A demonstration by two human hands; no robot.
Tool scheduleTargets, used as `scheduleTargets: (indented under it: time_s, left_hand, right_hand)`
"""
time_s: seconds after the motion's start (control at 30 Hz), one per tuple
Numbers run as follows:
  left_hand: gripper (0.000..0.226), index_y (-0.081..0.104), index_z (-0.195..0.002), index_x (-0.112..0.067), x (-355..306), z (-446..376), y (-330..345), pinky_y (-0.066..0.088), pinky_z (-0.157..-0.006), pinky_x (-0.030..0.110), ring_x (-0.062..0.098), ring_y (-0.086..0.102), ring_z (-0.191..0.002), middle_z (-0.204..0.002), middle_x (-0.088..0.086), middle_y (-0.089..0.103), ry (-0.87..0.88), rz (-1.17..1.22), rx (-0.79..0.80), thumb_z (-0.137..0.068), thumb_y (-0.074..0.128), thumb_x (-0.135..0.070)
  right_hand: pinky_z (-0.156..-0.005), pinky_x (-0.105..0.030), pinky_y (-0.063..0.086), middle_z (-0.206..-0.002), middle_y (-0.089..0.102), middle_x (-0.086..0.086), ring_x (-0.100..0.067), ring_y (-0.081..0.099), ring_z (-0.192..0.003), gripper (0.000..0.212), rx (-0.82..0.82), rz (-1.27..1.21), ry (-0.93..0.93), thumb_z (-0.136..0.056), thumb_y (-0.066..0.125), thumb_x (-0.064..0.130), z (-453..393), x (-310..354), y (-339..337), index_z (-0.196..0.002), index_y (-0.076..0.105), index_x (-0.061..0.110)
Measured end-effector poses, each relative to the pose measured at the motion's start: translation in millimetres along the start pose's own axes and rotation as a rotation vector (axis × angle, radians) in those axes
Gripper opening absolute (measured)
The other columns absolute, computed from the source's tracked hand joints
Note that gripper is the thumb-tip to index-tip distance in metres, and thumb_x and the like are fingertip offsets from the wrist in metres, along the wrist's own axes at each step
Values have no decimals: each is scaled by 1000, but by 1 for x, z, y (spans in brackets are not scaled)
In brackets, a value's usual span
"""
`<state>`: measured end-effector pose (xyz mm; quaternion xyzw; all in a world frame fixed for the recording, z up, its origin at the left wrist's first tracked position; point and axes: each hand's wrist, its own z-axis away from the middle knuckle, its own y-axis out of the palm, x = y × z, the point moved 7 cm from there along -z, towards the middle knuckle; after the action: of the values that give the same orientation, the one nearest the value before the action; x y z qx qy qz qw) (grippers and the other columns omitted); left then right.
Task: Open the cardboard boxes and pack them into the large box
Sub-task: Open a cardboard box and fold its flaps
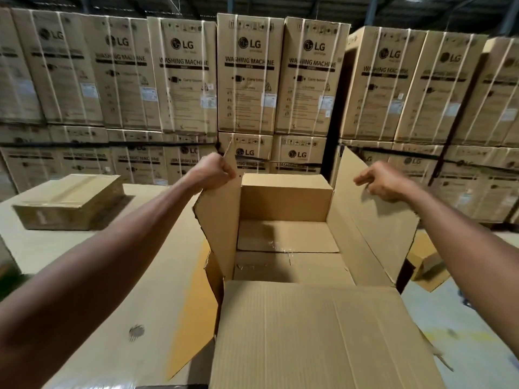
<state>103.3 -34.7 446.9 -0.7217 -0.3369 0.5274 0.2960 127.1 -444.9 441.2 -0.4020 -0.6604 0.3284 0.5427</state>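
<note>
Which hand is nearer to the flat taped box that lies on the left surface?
Left. The left hand grips the open box's left flap, just right of the flat taped box. The right hand holds the opposite flap, across the open box.

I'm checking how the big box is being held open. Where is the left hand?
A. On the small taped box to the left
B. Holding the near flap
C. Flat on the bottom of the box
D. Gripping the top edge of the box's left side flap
D: the left hand curls over the top edge of the left side flap of the open box.
</note>
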Motion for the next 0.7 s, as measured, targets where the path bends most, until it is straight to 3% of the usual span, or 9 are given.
scheduleTargets:
  time_s: [0.33,0.53,0.7]
  left_hand:
    - [30,72,-118,-14,30,-16,48,47,-63,16,17,64,-114,-131,7,66,-75,-21,33,-96,57,2]
    - [37,69,-123,-4,39,-11,102,50,-98,31,24,61,-125,-133,12,65,-110,-77,75,-94,53,12]
    - [33,69,-120,-5,58,-8,137,54,-98,35,24,62,-122,-131,12,65,-156,-96,100,-94,54,9]
  right_hand:
    - [-104,-36,51,-129,69,-9,-22,63,-123,49,50,-7,29,-84,59,-19,-27,-51,57,-124,69,6]
    - [-95,-29,50,-129,69,-10,-24,62,-124,51,60,-57,53,-83,59,-22,-29,-70,88,-125,69,4]
    - [-103,-34,50,-126,70,-9,-25,64,-123,49,127,-35,81,-81,60,-18,-28,-100,122,-122,71,5]
